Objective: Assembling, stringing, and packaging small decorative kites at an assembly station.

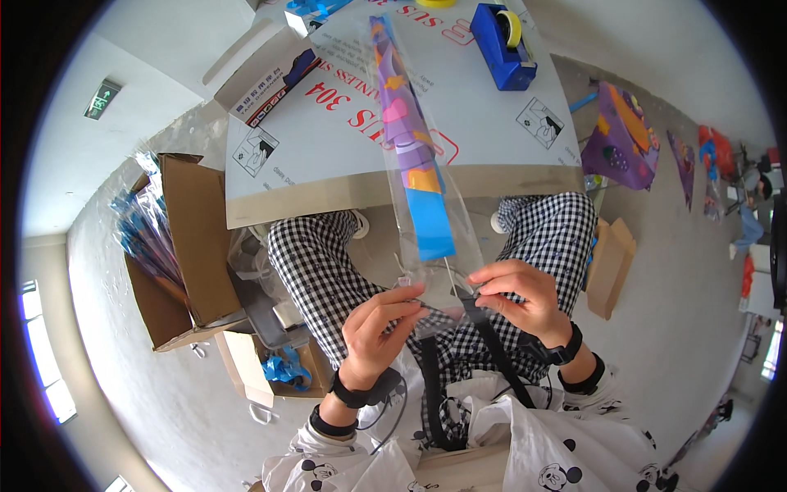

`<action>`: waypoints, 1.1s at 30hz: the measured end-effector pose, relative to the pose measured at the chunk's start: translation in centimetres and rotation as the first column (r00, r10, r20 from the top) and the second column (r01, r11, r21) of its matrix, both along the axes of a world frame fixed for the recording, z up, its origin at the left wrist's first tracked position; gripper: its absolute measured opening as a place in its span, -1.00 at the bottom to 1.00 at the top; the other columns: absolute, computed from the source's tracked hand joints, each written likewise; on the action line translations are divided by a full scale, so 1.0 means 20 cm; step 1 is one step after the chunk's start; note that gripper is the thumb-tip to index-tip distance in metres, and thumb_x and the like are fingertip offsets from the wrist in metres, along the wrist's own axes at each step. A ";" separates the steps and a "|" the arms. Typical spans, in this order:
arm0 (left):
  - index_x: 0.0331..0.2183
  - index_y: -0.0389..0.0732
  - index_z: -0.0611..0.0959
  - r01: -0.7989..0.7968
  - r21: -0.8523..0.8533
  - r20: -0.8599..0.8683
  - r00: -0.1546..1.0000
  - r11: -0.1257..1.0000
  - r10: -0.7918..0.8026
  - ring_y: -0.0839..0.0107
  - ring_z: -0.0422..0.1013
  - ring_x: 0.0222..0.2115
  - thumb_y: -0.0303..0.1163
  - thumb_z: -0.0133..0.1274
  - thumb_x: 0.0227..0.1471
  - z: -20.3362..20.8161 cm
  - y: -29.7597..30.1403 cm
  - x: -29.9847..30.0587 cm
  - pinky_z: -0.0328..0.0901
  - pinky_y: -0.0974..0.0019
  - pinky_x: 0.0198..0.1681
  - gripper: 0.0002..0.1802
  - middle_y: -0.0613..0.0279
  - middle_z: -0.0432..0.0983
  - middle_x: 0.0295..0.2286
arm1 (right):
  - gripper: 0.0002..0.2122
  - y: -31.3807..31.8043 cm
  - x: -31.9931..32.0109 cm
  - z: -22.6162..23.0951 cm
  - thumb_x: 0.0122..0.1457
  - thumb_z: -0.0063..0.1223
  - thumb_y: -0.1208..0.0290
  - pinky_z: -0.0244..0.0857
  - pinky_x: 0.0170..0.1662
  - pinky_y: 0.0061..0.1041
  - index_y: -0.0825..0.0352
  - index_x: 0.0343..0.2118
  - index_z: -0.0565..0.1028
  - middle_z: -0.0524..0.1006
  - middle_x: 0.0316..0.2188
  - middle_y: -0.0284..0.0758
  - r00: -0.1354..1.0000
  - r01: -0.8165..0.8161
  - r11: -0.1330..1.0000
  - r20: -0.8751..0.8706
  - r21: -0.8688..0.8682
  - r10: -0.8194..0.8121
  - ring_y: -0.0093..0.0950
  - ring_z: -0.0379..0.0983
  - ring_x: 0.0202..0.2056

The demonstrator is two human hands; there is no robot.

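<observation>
A long clear plastic bag point(466, 221) stretches from the worktable down to my lap. Inside it lies a narrow folded piece of printed material point(403, 123), purple and orange with a blue end point(430, 225) towards me. A thin white string or stick point(451, 277) shows below the blue end. My left hand point(379, 330) pinches the near left edge of the bag between thumb and fingers. At the near right edge, my right hand point(529, 302) pinches the plastic in the same way. Both hands are above my lap, a little apart.
The worktable point(311, 190) carries a blue tape dispenser point(504, 49) and an opened printed box point(266, 78). Left stands a cardboard box point(197, 238) of bagged pieces, by a smaller box with blue material point(285, 369). Purple printed cloth point(627, 135) hangs on the right, near an open carton point(609, 269).
</observation>
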State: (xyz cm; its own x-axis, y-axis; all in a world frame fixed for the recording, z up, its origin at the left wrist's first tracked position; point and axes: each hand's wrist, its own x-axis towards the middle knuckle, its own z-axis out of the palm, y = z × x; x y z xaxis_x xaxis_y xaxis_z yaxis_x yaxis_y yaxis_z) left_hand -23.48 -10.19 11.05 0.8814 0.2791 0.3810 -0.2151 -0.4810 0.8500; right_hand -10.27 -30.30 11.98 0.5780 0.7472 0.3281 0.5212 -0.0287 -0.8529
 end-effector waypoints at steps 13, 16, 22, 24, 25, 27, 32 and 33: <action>-0.46 -0.33 0.55 -0.319 -0.610 -0.358 0.928 0.726 0.106 0.40 0.50 -0.25 -0.69 0.20 -0.09 -0.04 -0.17 -0.04 0.36 0.44 -0.16 -0.86 0.13 0.56 -0.34 | -0.89 0.02 -0.13 -0.04 0.03 0.20 0.65 0.39 -0.15 -0.61 0.39 -0.41 0.47 0.51 -0.32 -0.30 0.827 0.222 0.974 -0.519 -0.051 -0.215 -0.56 0.49 -0.30; -0.46 -0.32 0.55 -0.343 -0.639 -0.396 0.914 0.689 0.088 0.43 0.49 -0.26 -0.68 0.18 -0.06 -0.05 -0.17 -0.04 0.36 0.44 -0.16 -0.88 0.17 0.55 -0.36 | -0.88 0.03 -0.14 -0.03 0.05 0.18 0.66 0.39 -0.15 -0.62 0.40 -0.42 0.44 0.49 -0.33 -0.32 0.772 0.249 0.965 -0.584 -0.084 -0.250 -0.59 0.47 -0.30; -0.48 -0.31 0.54 -0.344 -0.731 -0.426 0.905 0.589 0.000 0.46 0.48 -0.27 -0.67 0.18 -0.07 -0.04 -0.13 -0.04 0.34 0.46 -0.14 -0.87 0.21 0.54 -0.37 | -0.88 0.05 -0.15 -0.02 0.06 0.16 0.67 0.39 -0.16 -0.62 0.40 -0.43 0.41 0.48 -0.33 -0.33 0.707 0.284 0.951 -0.644 -0.121 -0.293 -0.60 0.47 -0.31; -0.47 -0.31 0.53 -0.331 -0.729 -0.443 0.895 0.599 -0.045 0.48 0.48 -0.29 -0.68 0.19 -0.08 -0.03 -0.11 -0.03 0.34 0.47 -0.15 -0.86 0.23 0.53 -0.39 | -0.88 0.05 -0.15 -0.02 0.06 0.16 0.67 0.39 -0.17 -0.62 0.40 -0.43 0.41 0.48 -0.33 -0.33 0.705 0.288 0.950 -0.645 -0.122 -0.297 -0.60 0.47 -0.31; -0.47 -0.31 0.53 -0.332 -0.729 -0.444 0.895 0.599 -0.044 0.48 0.48 -0.29 -0.68 0.19 -0.08 -0.03 -0.11 -0.03 0.34 0.47 -0.15 -0.86 0.23 0.53 -0.39 | -0.88 0.05 -0.15 -0.02 0.06 0.16 0.67 0.39 -0.17 -0.62 0.40 -0.44 0.41 0.48 -0.33 -0.33 0.702 0.285 0.951 -0.649 -0.124 -0.295 -0.60 0.47 -0.31; -0.50 -0.27 0.47 -0.357 -0.703 -0.475 0.879 0.616 -0.033 0.53 0.43 -0.40 -0.71 0.18 -0.09 -0.03 -0.11 -0.02 0.35 0.49 -0.23 -0.79 0.26 0.48 -0.46 | -0.88 0.05 -0.16 -0.02 0.06 0.16 0.67 0.39 -0.17 -0.63 0.40 -0.44 0.41 0.48 -0.33 -0.33 0.698 0.281 0.951 -0.654 -0.126 -0.293 -0.60 0.47 -0.31; -0.50 -0.24 0.44 -0.401 -0.711 -0.487 0.873 0.578 0.007 0.59 0.38 -0.43 -0.74 0.17 -0.11 -0.03 -0.12 -0.02 0.32 0.52 -0.28 -0.75 0.32 0.42 -0.47 | -0.87 0.06 -0.17 -0.02 0.06 0.16 0.67 0.39 -0.17 -0.64 0.39 -0.44 0.40 0.47 -0.35 -0.34 0.659 0.332 0.932 -0.672 -0.144 -0.339 -0.61 0.48 -0.32; -0.49 -0.23 0.43 -0.410 -0.729 -0.475 0.880 0.549 0.027 0.60 0.37 -0.43 -0.75 0.17 -0.11 -0.03 -0.12 -0.02 0.32 0.53 -0.29 -0.74 0.33 0.41 -0.47 | -0.87 0.06 -0.17 -0.03 0.06 0.16 0.67 0.39 -0.17 -0.64 0.39 -0.44 0.40 0.47 -0.35 -0.34 0.659 0.332 0.932 -0.671 -0.145 -0.339 -0.61 0.48 -0.32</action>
State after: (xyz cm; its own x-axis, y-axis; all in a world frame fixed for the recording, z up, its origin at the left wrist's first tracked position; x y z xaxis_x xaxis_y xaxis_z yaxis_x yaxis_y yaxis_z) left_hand -23.85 -12.64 10.54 0.7530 0.4951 -0.4335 0.2126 0.4405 0.8722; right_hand -13.69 -29.14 11.46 0.8503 0.4588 -0.2578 -0.2417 -0.0946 -0.9657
